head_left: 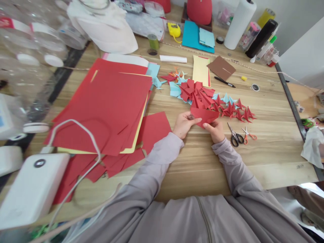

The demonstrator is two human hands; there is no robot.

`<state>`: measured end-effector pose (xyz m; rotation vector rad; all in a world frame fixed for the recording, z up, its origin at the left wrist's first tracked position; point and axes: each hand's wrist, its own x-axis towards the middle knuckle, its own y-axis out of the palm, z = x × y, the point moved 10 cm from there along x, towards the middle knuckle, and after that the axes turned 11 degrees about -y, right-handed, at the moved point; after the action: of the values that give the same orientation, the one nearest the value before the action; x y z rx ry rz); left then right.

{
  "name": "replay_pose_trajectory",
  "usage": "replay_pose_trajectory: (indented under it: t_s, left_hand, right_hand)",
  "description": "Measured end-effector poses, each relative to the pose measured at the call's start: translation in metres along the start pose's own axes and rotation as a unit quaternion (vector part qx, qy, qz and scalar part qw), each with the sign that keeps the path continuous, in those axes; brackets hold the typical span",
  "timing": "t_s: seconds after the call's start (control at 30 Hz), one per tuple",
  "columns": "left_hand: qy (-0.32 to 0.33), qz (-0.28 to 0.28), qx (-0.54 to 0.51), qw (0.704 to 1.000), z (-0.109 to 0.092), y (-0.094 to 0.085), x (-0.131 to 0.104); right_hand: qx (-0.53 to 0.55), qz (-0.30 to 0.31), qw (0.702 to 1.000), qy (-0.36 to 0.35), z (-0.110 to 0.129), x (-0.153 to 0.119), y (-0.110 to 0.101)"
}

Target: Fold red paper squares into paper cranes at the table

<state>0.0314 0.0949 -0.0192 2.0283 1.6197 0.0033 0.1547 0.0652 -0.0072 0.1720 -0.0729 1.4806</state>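
Note:
A folded piece of red paper point(204, 114) is held above the table between both hands. My left hand point(184, 124) pinches its left side, thumb on top. At the lower right edge, the thumb and fingers of my right hand point(215, 131) are closed on the same paper. Just beyond lies a heap of folded red paper pieces point(194, 92), with light blue ones point(176, 89) at its left. Pointed red paper cranes point(230, 109) spread to the right of the heap. Black-handled scissors point(235, 135) and orange-handled scissors point(248, 135) rest right of my right hand.
A stack of large red sheets point(113, 101) fills the left, with loose red pieces point(157, 128) beside it. A white power bank point(35, 189) with a cable lies at the near left. Farther back are brown paper point(221, 68), a black pen point(224, 82) and a yellow tape measure point(174, 30).

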Motion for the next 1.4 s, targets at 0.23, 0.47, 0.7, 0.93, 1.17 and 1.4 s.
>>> replay_pose_trajectory:
  t_s: [0.23,0.47,0.7,0.93,1.17,1.4]
  left_hand:
    - [0.014,-0.052,0.063,0.997,-0.007,-0.002,-0.006]
    - [0.040,-0.061,0.022,0.997,-0.010,-0.005,-0.007]
    - [0.008,-0.077,-0.005,0.997,-0.001,-0.011,-0.002]
    - [-0.011,-0.045,-0.012,0.999,0.007,-0.010,0.006]
    - [0.007,-0.013,-0.081,0.997,0.004,-0.005,0.005]
    - [0.043,0.025,-0.001,0.999,-0.003,0.012,-0.008]
  right_hand:
    - [-0.046,0.028,0.999,0.004,-0.001,0.000,0.006]
    - [-0.057,0.036,0.997,0.023,0.000,-0.001,0.007]
    - [-0.045,0.047,0.998,0.020,-0.003,0.000,0.009]
    - [-0.054,0.060,0.996,0.026,-0.007,0.000,0.009]
    - [-0.043,0.050,0.998,0.012,-0.012,-0.001,0.006]
    - [-0.009,0.034,0.999,0.000,-0.014,0.001,0.003]
